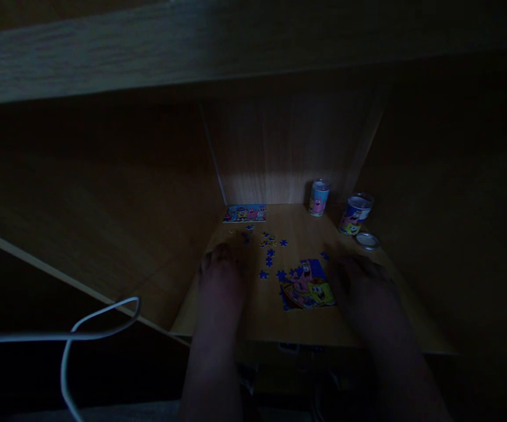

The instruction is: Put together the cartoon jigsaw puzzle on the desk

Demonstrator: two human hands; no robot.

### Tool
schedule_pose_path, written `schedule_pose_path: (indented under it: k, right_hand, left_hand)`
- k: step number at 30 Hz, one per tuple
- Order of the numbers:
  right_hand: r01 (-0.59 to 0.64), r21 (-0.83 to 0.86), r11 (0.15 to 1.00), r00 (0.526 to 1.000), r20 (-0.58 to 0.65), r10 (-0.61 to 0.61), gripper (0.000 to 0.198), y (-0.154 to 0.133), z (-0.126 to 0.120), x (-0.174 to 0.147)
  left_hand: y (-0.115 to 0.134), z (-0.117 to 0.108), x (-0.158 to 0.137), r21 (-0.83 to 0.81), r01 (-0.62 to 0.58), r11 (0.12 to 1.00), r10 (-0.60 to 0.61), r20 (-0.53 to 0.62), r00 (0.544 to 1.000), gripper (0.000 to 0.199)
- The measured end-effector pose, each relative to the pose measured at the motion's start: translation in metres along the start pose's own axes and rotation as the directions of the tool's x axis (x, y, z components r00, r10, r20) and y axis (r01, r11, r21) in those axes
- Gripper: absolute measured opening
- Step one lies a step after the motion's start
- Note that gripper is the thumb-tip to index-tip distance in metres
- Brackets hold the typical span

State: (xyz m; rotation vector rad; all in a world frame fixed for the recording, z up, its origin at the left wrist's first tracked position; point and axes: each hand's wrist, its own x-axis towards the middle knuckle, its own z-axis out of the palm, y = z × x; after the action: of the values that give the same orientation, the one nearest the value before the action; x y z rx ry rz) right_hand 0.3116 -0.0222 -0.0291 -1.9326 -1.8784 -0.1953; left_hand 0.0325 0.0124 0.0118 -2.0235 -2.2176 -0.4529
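The bare right hand (365,288) is beside a part-joined, multicoloured cartoon jigsaw (309,287). Loose blue puzzle pieces (271,253) lie near the left hand (223,271).

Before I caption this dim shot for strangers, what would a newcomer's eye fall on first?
Probably the colourful, partly joined puzzle, between the left hand and the right hand on the wooden surface. Next, perhaps, the pale cable looping at the picture's lower left. Two cartoon-printed cans stand farther back towards the right, the nearer beside a round lid.
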Motion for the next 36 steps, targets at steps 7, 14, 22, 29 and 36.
schedule_pose_path:
  k: [7,14,22,29,36]
  right_hand:
    - [0.011,-0.024,1.000,1.000,0.000,-0.011,0.037,0.002,0.003,0.000]
    - [0.010,-0.002,1.000,1.000,0.001,-0.010,0.037,-0.001,-0.001,0.001]
    - [0.008,0.003,1.000,1.000,0.003,-0.008,0.037,-0.001,0.000,0.002]
    - [0.011,-0.002,1.000,1.000,-0.010,-0.011,0.037,0.000,0.002,0.000]
    - [0.014,0.014,1.000,1.000,0.004,-0.014,0.036,0.002,0.001,0.000]
  left_hand:
    - [0.055,0.016,0.008,-0.232,-0.354,0.906,0.368,0.019,0.930,0.050]
    - [0.054,0.028,0.001,-0.201,-0.296,0.934,0.331,0.173,0.927,0.052]
    - [0.056,0.027,0.003,-0.223,-0.297,0.929,0.324,0.094,0.941,0.048]
    - [0.058,-0.004,-0.009,-0.459,-0.378,0.804,0.415,-0.020,0.909,0.038]
    - [0.056,-0.086,-0.079,-0.882,-0.368,0.293,0.821,0.035,0.570,0.018]
